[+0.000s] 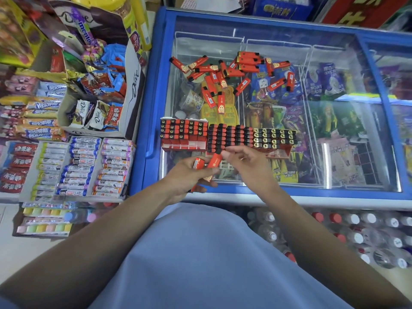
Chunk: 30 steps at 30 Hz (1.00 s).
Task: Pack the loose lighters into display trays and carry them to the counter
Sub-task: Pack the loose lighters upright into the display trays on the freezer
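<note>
Several loose red lighters (231, 73) lie scattered on the glass lid of a blue freezer (334, 70). Nearer me, three red display trays stand side by side on the lid: the left tray (184, 133), the middle tray (229, 137) and the right tray (274, 139), each holding rows of upright lighters. My left hand (187, 178) grips a bunch of red lighters (198, 163) just below the trays. My right hand (247, 161) pinches one red lighter (215, 161) from that bunch, right in front of the middle tray.
A Dove box of chocolates and sweets (104, 90) stands left of the freezer. Boxes of candy rolls (82, 166) fill the shelf below it. Bottled drinks (356, 233) are stacked under the freezer's front edge. Ice creams show through the glass.
</note>
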### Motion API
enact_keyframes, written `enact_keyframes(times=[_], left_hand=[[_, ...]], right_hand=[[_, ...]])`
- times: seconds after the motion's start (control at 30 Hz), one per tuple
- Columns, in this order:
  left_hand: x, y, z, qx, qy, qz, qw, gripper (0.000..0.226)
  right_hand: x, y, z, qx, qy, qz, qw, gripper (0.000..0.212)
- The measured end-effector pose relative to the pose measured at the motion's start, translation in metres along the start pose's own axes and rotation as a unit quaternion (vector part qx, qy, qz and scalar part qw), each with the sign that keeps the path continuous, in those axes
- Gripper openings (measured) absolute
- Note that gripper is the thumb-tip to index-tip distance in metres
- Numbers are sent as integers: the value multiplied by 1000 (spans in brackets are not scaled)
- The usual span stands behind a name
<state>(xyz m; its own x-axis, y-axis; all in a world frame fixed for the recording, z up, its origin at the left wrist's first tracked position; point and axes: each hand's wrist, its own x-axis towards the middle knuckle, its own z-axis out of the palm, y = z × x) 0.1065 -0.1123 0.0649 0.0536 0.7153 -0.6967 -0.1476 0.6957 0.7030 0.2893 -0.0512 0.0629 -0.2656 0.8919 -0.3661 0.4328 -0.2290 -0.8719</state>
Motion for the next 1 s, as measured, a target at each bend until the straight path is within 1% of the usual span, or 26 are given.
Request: enact_keyframes(times=[0.07,0.1,0.17,0.2,0.23,0.3,0.33,0.37,0.47,0.57,0.63,0.8,0.87,0.93,1.0], left_hand=[[-1,-1,3,30,-17,-1,999,28],[0,-1,5,38,-22,-5,999,29],[2,-3,6,24,-12,-21,999,30],[4,-4,5,-1,3,-35,999,29],[5,-5,4,-33,21,-52,998,28],[7,-6,-1,-94,50,-79,991,26],[7,-6,-3,-121,57,-87,987,25],[7,-6,-4,-141,60,-92,984,25],[7,-3,-4,-194,66,-96,974,26],[9,-2,-4,-255,56,-95,961,27],[9,-1,-4,-290,51,-92,951,25],[7,0,-6,-338,52,-81,936,17],[7,-1,-7,-355,48,-87,930,14],[7,0,-7,-384,37,-97,917,15],[6,3,-5,-401,26,-99,910,19]], right_hand=[[-1,-1,3,23,-62,44,997,15],[0,2,3,28,-72,56,995,10],[1,6,-3,60,-58,85,993,4],[3,7,-10,69,-40,101,992,4],[3,8,-18,49,-18,108,993,6],[5,13,-35,-86,29,84,992,10],[5,16,-42,-153,52,64,985,12],[6,20,-47,-197,75,45,976,14],[9,28,-51,-250,120,-16,961,13],[17,38,-46,-320,144,-106,930,14],[21,47,-40,-351,145,-135,915,16],[24,57,-32,-398,173,-160,887,18],[24,59,-31,-416,171,-168,877,19],[22,61,-30,-410,179,-160,880,20],[17,58,-27,-384,206,-164,885,24]])
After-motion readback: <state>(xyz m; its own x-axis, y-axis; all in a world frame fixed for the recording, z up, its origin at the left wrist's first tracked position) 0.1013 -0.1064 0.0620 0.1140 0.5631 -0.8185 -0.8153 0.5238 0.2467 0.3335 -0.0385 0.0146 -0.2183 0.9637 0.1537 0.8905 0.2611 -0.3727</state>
